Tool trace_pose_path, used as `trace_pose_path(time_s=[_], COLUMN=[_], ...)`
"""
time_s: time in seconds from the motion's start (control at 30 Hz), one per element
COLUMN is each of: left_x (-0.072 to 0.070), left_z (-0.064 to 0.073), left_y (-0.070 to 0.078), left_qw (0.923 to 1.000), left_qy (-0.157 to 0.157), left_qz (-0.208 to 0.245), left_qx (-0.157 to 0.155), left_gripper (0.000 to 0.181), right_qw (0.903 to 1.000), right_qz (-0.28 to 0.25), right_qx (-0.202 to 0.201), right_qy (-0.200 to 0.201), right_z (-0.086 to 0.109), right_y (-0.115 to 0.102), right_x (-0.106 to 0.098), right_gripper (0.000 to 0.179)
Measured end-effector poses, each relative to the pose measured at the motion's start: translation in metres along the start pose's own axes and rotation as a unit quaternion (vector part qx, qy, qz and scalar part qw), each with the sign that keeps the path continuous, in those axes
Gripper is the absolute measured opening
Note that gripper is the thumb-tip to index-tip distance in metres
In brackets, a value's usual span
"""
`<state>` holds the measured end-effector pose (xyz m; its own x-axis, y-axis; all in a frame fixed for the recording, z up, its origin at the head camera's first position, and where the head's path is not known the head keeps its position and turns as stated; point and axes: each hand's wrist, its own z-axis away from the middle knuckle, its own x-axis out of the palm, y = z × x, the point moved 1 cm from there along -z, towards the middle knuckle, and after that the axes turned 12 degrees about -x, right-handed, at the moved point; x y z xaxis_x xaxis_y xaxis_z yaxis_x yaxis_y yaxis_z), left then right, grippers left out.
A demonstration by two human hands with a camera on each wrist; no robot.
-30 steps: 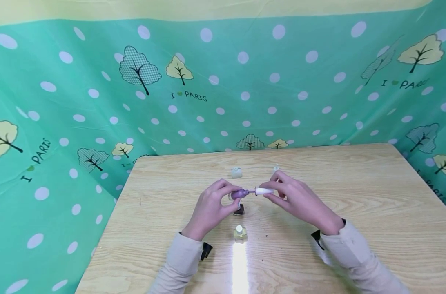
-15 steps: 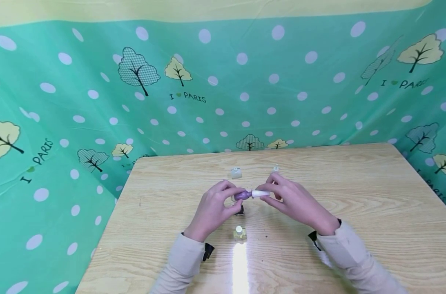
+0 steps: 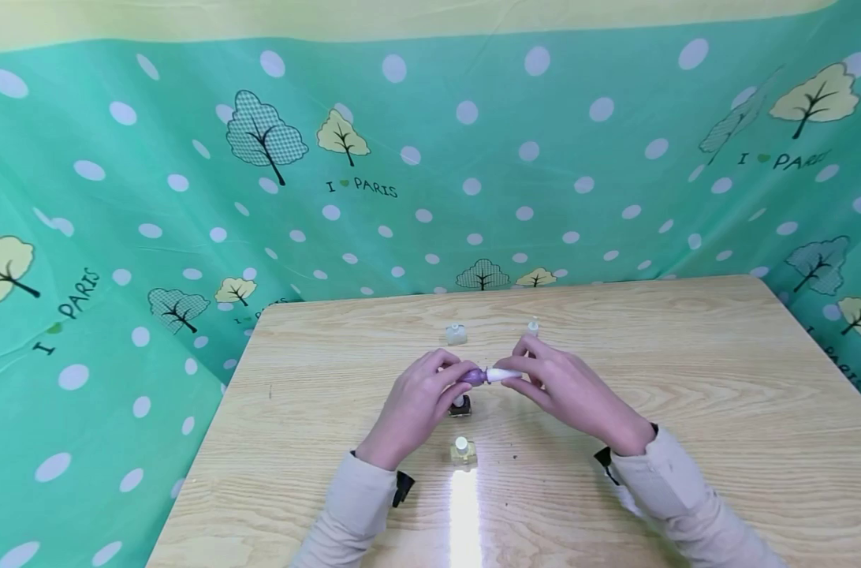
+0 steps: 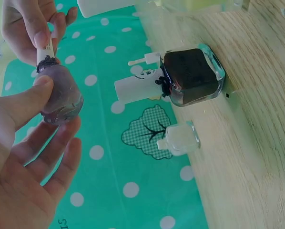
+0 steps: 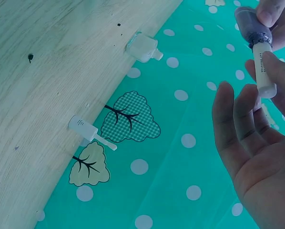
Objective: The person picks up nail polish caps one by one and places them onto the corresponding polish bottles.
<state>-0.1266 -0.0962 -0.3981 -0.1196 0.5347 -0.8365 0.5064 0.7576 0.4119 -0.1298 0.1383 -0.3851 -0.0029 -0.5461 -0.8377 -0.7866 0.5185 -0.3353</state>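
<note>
Above the middle of the table, my left hand [image 3: 419, 402] grips a purple nail polish bottle [image 4: 64, 93] between thumb and fingers, its neck pointing right. My right hand [image 3: 568, 386] pinches the bottle's long white cap [image 5: 262, 67] by thumb and fingers. The cap sits on the neck, and no brush stem shows between them. Purple polish is smeared around the joint. Just below the hands stands a dark nail polish bottle [image 3: 460, 406] with a white cap, partly behind the left fingers in the head view.
A yellowish bottle [image 3: 464, 452] with a white cap stands nearer on the wooden table [image 3: 317, 394]. Farther back is an uncapped clear bottle [image 3: 456, 334]. Right of it, a white cap [image 5: 83, 128] stands with its brush upward. A green dotted cloth [image 3: 430, 158] hangs behind the table.
The brush stem, visible one second ago between cap and bottle, has gone into the bottle as the right hand moved left. The left fingers have shifted further over the bottle.
</note>
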Motion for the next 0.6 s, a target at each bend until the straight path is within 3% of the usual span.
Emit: trace_pose_path(time_s=[0.27,0.6], left_x=[0.0018,0.009], left_z=[0.0004,0.0027], left_y=[0.002,0.0015], left_qw=[1.0,0.9991], left_qy=[0.005,0.04], left_qz=[-0.006,0.002], left_qx=[0.0,0.014], left_gripper=[0.023,0.024], right_qw=[0.9999,0.9993], right_qz=[0.004,-0.024], right_qx=[-0.011,0.009], right_qy=[0.01,0.026], right_z=[0.0004,-0.0007], right_y=[0.0001,0.0014], right_x=[0.0039,0.009], right_gripper=[0.016,0.012])
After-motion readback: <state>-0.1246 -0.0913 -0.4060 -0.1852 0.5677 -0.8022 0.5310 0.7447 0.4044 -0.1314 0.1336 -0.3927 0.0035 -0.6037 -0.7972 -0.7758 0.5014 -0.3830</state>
